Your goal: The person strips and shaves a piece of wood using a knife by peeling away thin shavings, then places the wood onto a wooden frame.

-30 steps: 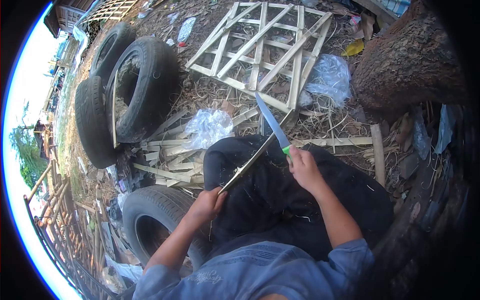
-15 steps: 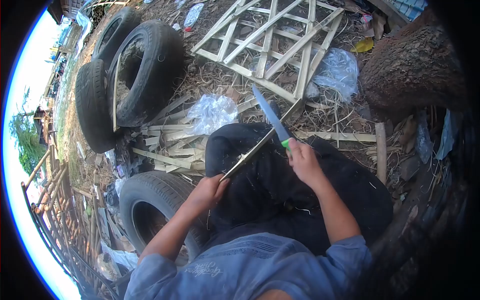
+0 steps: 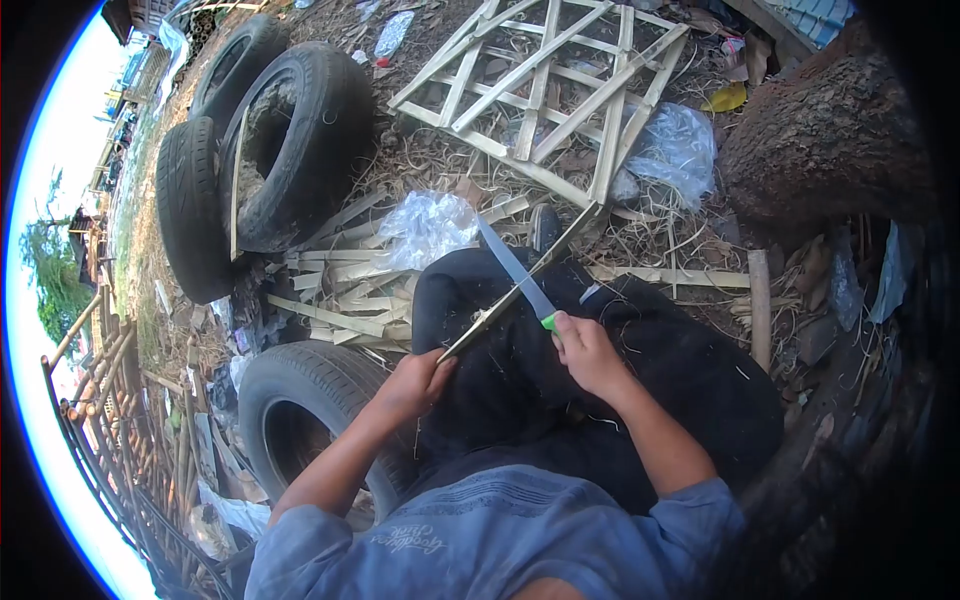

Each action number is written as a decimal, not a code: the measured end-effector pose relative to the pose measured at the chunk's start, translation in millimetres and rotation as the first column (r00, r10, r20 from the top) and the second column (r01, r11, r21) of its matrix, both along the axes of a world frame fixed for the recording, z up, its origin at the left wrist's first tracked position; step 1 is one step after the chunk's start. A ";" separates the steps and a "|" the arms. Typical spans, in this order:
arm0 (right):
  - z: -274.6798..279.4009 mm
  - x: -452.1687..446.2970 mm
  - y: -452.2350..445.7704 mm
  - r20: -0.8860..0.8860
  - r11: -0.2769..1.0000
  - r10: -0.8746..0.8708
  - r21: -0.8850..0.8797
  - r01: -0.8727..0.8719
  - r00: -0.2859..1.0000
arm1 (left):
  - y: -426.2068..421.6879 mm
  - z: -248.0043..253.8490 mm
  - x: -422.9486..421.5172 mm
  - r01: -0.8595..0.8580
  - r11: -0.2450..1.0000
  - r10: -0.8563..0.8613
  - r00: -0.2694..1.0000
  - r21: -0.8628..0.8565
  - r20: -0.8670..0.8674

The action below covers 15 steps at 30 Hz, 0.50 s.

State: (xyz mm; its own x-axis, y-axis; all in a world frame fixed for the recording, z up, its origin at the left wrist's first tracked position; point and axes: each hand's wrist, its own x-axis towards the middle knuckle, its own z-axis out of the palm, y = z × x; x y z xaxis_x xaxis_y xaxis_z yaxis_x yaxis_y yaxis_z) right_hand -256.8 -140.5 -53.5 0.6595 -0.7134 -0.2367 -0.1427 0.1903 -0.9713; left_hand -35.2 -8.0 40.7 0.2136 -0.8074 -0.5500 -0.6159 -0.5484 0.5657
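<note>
My left hand point(image 3: 416, 386) grips the near end of a thin bamboo strip point(image 3: 487, 318), which runs diagonally up and away over my dark trousers. Closed around the green handle of a knife point(image 3: 522, 272) is my right hand point(image 3: 588, 352). The knife's long blade crosses the strip near its middle and points up and to the left. Pale shavings cling to the strip close to my left hand. The strip's far end lies near the lower corner of a bamboo lattice point(image 3: 536, 172) on the ground.
Old tires point(image 3: 300, 140) stand at the upper left, with another tire point(image 3: 300, 385) beside my left arm. Split bamboo pieces point(image 3: 340, 318) and a clear plastic bag point(image 3: 430, 228) lie before my knees. A thick tree trunk point(image 3: 830, 130) rises on the right.
The knife has moved along the strip toward my left hand, down and to the left. My left hand stays almost in place, still holding the strip.
</note>
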 end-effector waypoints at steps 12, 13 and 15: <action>22.2 -3.0 -3.1 -0.071 0.996 0.068 0.070 -0.063 0.995 | -1.1 -1.4 -1.8 0.061 0.997 -0.059 0.997 -0.053 0.040; 17.2 -2.4 5.3 -0.065 0.995 0.065 0.076 -0.060 0.996 | -0.7 -0.8 -1.8 0.046 0.998 -0.044 0.998 -0.043 0.043; 17.7 -3.6 -0.8 -0.023 0.982 0.082 0.173 -0.077 0.996 | -3.5 -2.3 -2.4 0.023 0.999 -0.021 0.999 -0.038 0.046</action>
State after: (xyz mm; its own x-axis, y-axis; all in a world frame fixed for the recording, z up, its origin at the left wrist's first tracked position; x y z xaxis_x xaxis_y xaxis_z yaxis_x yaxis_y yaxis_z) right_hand -260.4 -141.4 -35.8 0.7031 -0.6059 -0.3722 -0.1929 0.3413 -0.9200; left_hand -37.6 -11.5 38.4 0.2199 -0.8326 -0.5084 -0.6533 -0.5127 0.5571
